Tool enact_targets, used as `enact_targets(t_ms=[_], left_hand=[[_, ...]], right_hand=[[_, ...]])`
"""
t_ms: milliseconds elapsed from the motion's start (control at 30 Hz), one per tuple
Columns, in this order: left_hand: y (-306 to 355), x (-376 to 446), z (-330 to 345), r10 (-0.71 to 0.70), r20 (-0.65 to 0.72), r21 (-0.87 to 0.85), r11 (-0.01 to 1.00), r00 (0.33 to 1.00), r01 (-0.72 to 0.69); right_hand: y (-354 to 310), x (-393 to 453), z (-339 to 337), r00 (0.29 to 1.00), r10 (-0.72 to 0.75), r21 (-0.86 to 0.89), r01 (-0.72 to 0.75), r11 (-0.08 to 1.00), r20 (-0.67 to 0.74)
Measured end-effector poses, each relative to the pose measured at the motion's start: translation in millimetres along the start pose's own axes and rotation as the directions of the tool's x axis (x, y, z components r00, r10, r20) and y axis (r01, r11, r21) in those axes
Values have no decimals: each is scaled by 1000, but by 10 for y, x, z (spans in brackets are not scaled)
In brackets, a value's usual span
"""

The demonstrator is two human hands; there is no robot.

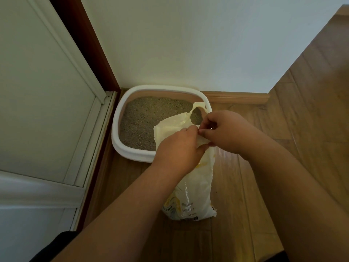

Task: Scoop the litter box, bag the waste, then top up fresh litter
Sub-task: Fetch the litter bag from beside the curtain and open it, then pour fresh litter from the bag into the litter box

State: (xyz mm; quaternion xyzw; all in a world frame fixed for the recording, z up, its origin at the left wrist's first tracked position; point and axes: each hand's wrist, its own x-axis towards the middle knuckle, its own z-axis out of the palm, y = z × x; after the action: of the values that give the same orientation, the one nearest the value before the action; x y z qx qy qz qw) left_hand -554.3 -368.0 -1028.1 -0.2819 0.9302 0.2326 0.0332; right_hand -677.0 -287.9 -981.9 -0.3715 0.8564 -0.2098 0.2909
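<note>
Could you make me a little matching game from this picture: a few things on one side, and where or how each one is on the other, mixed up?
Things:
1. litter box
2. litter bag
3. left hand
4. baseboard

Descriptions:
A. runs along the foot of the wall
B. pinches the bag's top, opposite the right hand
C. stands on the wooden floor, its top leaning over the box
D. sits in the corner, holding grey litter

Pairs: 1-D, 2-C, 3-B, 4-A
</note>
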Motion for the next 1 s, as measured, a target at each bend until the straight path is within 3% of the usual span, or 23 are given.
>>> enact_targets(t_ms=[167, 333, 567, 700, 867, 1000], left_hand=[[60, 18, 68, -28, -10, -21, 999, 1000, 27], [34, 42, 75, -66, -11, 67, 995, 998, 67], [-96, 48, 37, -31, -55, -1, 1000, 998, 31], [-159, -1, -37, -12, -44, 23, 1000, 999, 13], [-207, -31, -60, -35, -74, -14, 999, 997, 35], [-189, -37, -15, -4, -11, -11, 1000, 1000, 4]], right_hand=[[129, -2, -58, 997, 77, 251, -75, 965, 0], [189, 12, -37, 996, 76, 368, -90, 925, 50], [289, 60, 100, 994, 74, 215, -90, 973, 82], [445, 51, 293, 980, 54, 173, -87, 981, 191], [613, -65, 705, 964, -30, 441, -94, 892, 265], [719, -115, 918, 946, -93, 544, -96, 834, 309]])
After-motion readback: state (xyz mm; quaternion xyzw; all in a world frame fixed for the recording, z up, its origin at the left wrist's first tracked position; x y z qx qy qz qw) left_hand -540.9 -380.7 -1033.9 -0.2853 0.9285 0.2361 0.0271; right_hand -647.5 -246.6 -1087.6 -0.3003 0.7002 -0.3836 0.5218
